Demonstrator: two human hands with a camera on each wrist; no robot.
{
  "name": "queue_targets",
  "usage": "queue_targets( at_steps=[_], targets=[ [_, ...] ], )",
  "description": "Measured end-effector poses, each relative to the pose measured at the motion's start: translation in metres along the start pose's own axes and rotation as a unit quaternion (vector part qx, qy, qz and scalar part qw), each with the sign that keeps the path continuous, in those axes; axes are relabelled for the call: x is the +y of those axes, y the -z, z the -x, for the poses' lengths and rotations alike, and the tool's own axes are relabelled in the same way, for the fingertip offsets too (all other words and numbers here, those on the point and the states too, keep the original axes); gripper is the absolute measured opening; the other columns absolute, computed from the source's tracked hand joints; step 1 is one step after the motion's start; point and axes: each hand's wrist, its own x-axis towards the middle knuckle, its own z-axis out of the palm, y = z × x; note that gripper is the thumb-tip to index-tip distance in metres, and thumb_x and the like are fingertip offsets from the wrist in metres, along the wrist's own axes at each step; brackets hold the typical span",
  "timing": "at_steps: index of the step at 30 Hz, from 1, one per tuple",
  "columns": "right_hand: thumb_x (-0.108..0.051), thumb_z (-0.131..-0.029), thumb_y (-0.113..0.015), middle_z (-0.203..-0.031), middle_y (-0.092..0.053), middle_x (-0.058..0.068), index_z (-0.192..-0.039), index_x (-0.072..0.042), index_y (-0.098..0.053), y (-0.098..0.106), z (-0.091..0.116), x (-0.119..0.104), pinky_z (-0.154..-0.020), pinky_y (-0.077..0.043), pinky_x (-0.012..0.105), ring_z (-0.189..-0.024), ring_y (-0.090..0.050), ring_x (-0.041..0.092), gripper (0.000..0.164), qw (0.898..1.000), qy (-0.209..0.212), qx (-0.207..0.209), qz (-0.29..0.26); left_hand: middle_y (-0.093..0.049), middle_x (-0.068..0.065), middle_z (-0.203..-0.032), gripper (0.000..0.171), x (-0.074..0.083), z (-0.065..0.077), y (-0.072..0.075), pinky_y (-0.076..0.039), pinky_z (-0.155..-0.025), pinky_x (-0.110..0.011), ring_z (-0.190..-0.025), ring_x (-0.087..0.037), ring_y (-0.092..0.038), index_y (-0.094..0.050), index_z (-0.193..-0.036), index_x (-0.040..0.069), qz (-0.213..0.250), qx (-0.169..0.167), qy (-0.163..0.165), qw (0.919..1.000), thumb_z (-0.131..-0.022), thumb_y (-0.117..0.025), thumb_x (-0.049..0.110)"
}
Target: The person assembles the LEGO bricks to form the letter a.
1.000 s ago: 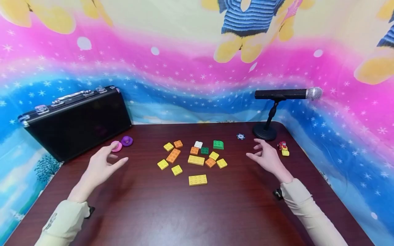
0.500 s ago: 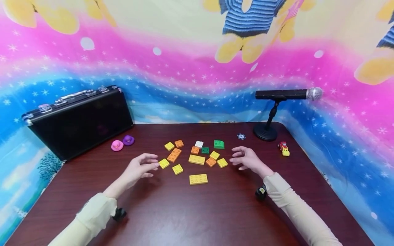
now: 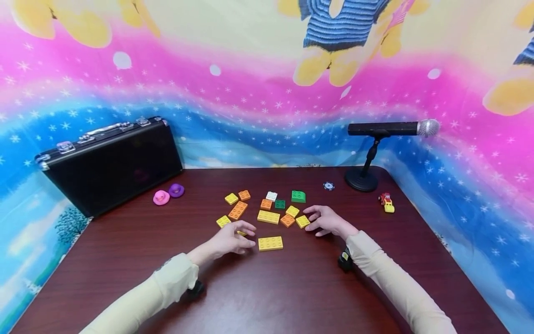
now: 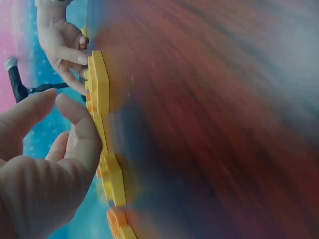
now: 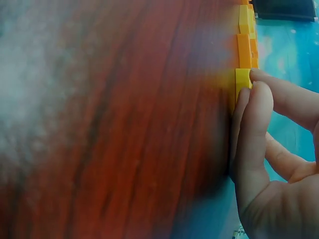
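Observation:
Several studded toy bricks lie on the table in front of me. My left hand (image 3: 231,237), thumb and fingers apart and loosely bent, is just left of the long yellow brick (image 3: 270,243). It covers most of a small yellow brick (image 3: 241,233) behind it. My right hand (image 3: 328,220) has its fingertips right at the small square yellow brick (image 3: 302,221) on the right of the group; the right wrist view shows that brick (image 5: 242,79) beside the thumb and index finger. Another long yellow brick (image 3: 268,217) and an orange brick (image 3: 287,220) lie close by.
White (image 3: 271,196) and green (image 3: 298,196) bricks lie farther back. A pink duck (image 3: 161,197) and a purple duck (image 3: 176,190) sit by a black case (image 3: 112,169). On the right stand a microphone (image 3: 384,128) and a toy car (image 3: 386,202), with a poker chip (image 3: 328,186) nearby.
My left hand has moved right from beside the ducks to the long yellow brick. My right hand has come left and slightly nearer, to the square yellow brick. The bricks lie unmoved.

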Motion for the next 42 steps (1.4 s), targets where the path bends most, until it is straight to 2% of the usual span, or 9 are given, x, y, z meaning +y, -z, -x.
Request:
queue_targets(
  at_steps=[3,10,13,17,21,27,33,39,42],
  targets=[
    [-0.001,-0.074,-0.071,-0.105,-0.048,0.016,-0.123,-0.009,-0.052,-0.003,-0.002,0.000,-0.053,-0.052,0.034,-0.071,-0.059,0.021,0.054,1.000,-0.007,-0.001,0.004,-0.053,-0.023,-0.112,0.045,-0.004,-0.005,-0.005,-0.053,-0.058,-0.034,-0.075,-0.017,-0.063,-0.049,-0.117,-0.007,-0.020,-0.012,-0.006,0.9997,-0.076,-0.068,-0.002],
    [-0.001,-0.070,-0.074,-0.106,-0.048,0.015,-0.117,-0.010,-0.057,-0.007,-0.004,0.000,-0.053,-0.052,0.035,-0.071,-0.058,0.021,0.051,1.000,0.005,0.026,0.013,-0.057,-0.017,-0.106,0.046,-0.003,-0.014,-0.012,-0.053,-0.057,-0.032,-0.071,-0.015,-0.064,-0.054,-0.110,-0.004,-0.080,-0.011,-0.009,0.9967,-0.068,-0.073,-0.001],
    [-0.001,-0.069,-0.075,-0.110,-0.047,0.015,-0.116,-0.010,-0.058,-0.007,-0.004,0.001,-0.052,-0.052,0.035,-0.071,-0.057,0.020,0.051,0.999,0.014,0.035,0.020,-0.060,-0.013,-0.100,0.045,-0.002,-0.018,-0.015,-0.052,-0.055,-0.029,-0.069,-0.014,-0.063,-0.056,-0.106,-0.002,-0.137,-0.012,-0.039,0.9897,-0.067,-0.076,0.003],
    [-0.002,-0.070,-0.075,-0.114,-0.047,0.013,-0.117,-0.013,-0.058,-0.007,-0.004,0.000,-0.052,-0.052,0.035,-0.076,-0.057,0.020,0.052,0.998,0.028,0.028,0.038,-0.062,-0.010,-0.093,0.044,0.000,-0.023,-0.018,-0.051,-0.054,-0.025,-0.066,-0.011,-0.062,-0.058,-0.102,0.000,-0.209,-0.005,-0.085,0.9741,-0.064,-0.080,0.007],
    [-0.004,-0.071,-0.075,-0.112,-0.048,0.012,-0.115,-0.013,-0.060,-0.007,-0.004,-0.001,-0.054,-0.052,0.035,-0.079,-0.056,0.020,0.047,0.998,0.033,0.018,0.059,-0.062,-0.007,-0.088,0.043,0.001,-0.027,-0.019,-0.049,-0.055,-0.023,-0.063,-0.009,-0.060,-0.059,-0.098,0.002,-0.246,-0.002,-0.102,0.9638,-0.062,-0.081,0.009],
    [-0.006,-0.070,-0.076,-0.106,-0.050,0.011,-0.104,-0.011,-0.065,-0.008,-0.004,-0.004,-0.054,-0.052,0.034,-0.073,-0.056,0.021,0.036,0.996,0.031,0.017,0.087,-0.063,-0.006,-0.085,0.040,0.001,-0.030,-0.020,-0.048,-0.054,-0.022,-0.061,-0.008,-0.059,-0.061,-0.098,0.002,-0.269,-0.012,-0.101,0.9577,-0.063,-0.081,0.008],
    [-0.011,-0.068,-0.079,-0.095,-0.054,0.009,-0.098,-0.007,-0.064,-0.010,0.002,-0.008,-0.054,-0.052,0.033,-0.067,-0.059,0.017,0.033,0.991,0.054,0.028,0.121,-0.063,-0.005,-0.084,0.036,0.002,-0.032,-0.019,-0.048,-0.052,-0.024,-0.060,-0.008,-0.059,-0.062,-0.095,0.003,-0.276,-0.013,-0.102,0.9556,-0.064,-0.080,0.008],
    [-0.012,-0.067,-0.079,-0.092,-0.057,0.010,-0.096,-0.006,-0.061,-0.019,0.020,-0.018,-0.058,-0.053,0.034,-0.067,-0.063,0.019,0.035,0.995,0.051,0.020,0.088,-0.062,-0.003,-0.081,0.033,0.004,-0.027,-0.020,-0.048,-0.051,-0.022,-0.058,-0.005,-0.058,-0.061,-0.092,0.002,-0.268,-0.026,-0.132,0.9539,-0.066,-0.079,0.010],
    [-0.011,-0.068,-0.079,-0.095,-0.056,0.012,-0.099,-0.005,-0.061,-0.030,0.029,-0.026,-0.059,-0.053,0.035,-0.071,-0.061,0.020,0.037,0.995,0.071,-0.008,0.062,-0.062,-0.005,-0.083,0.034,0.006,-0.027,-0.019,-0.048,-0.052,-0.022,-0.059,-0.007,-0.058,-0.060,-0.094,0.001,-0.269,-0.025,-0.124,0.9549,-0.066,-0.078,0.008]
  ],
)
